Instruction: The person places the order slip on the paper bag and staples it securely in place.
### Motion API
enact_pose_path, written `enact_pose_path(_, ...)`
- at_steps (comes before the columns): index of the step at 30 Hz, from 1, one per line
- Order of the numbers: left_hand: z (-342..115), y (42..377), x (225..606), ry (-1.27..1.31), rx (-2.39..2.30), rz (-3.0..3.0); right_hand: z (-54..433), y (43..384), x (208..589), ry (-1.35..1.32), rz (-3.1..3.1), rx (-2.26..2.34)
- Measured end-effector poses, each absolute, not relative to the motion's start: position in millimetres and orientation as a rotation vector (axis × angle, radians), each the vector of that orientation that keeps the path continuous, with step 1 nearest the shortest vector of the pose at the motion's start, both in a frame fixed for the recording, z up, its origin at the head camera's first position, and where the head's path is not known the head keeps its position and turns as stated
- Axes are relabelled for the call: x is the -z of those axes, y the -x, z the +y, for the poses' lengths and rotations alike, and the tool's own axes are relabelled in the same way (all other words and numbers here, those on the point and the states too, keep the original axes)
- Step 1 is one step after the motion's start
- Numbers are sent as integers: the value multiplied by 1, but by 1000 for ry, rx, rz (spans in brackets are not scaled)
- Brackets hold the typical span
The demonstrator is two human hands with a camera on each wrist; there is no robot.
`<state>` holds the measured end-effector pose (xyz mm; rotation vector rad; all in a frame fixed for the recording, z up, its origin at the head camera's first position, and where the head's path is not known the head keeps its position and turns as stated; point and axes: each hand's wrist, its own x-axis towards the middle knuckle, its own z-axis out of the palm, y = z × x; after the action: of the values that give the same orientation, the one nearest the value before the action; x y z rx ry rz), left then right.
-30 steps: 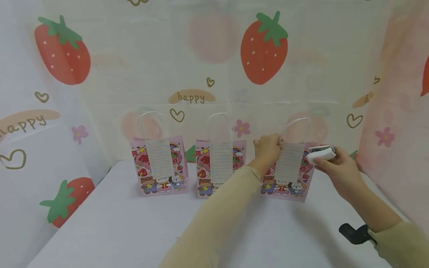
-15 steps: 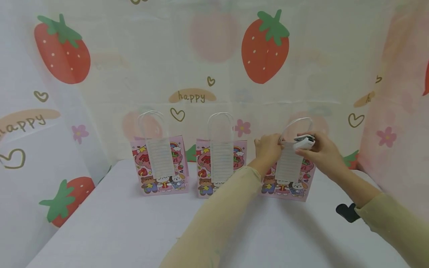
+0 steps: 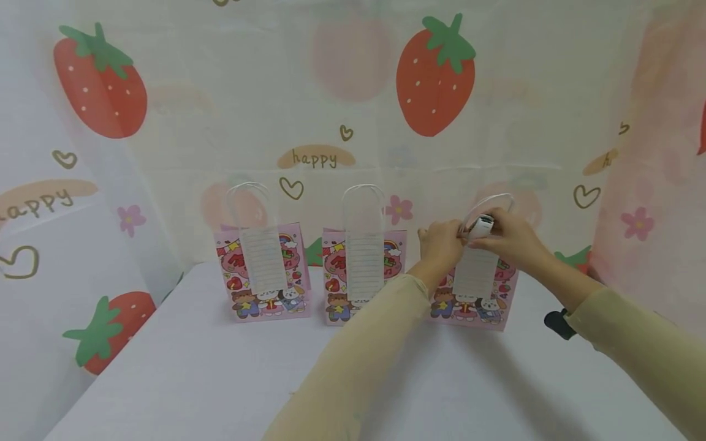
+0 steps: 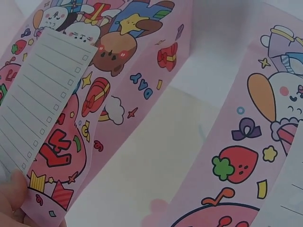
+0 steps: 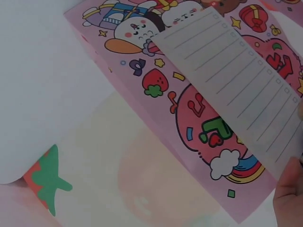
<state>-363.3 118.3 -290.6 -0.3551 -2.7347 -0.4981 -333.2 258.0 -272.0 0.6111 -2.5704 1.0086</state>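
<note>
At the right of the head view stands a pink cartoon gift bag [image 3: 504,309] with a white cord handle. A lined paper slip [image 3: 474,278] hangs over its front. My left hand [image 3: 441,245] pinches the bag's top edge together with the slip; its thumb [image 4: 13,191] lies on the slip in the left wrist view. In my right hand [image 3: 513,236] is a small white stapler [image 3: 482,226], right at the slip's top edge beside the left fingertips. Only the right thumb [image 5: 289,189] shows in the right wrist view; the stapler is mostly hidden there.
Two matching gift bags stand to the left, a middle bag [image 3: 333,269] and a far-left bag [image 3: 298,263], each with a lined slip in front. Behind the white table [image 3: 220,380] hangs a strawberry-print cloth [image 3: 353,128]. A black piece [image 3: 559,323] sticks out under the right sleeve.
My right hand has moved left with the stapler, from beside the right bag to the top of its slip. The left hand has kept its hold; the bags have barely moved.
</note>
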Motion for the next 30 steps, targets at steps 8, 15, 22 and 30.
enact_pose_path(8, 115, 366, 290, 341, 503, -2725, 254, 337, 266, -626, -2705, -887)
enact_pose_path(15, 115, 368, 288, 360, 520, -2719, 256, 341, 264, -637, -2764, -903)
enact_pose_path(22, 111, 369, 288, 483, 537, -2738, 257, 344, 263, -630, -2739, -864)
enact_pose_path(30, 103, 369, 285, 641, 533, -2805, 254, 343, 262, -656, -2755, -793)
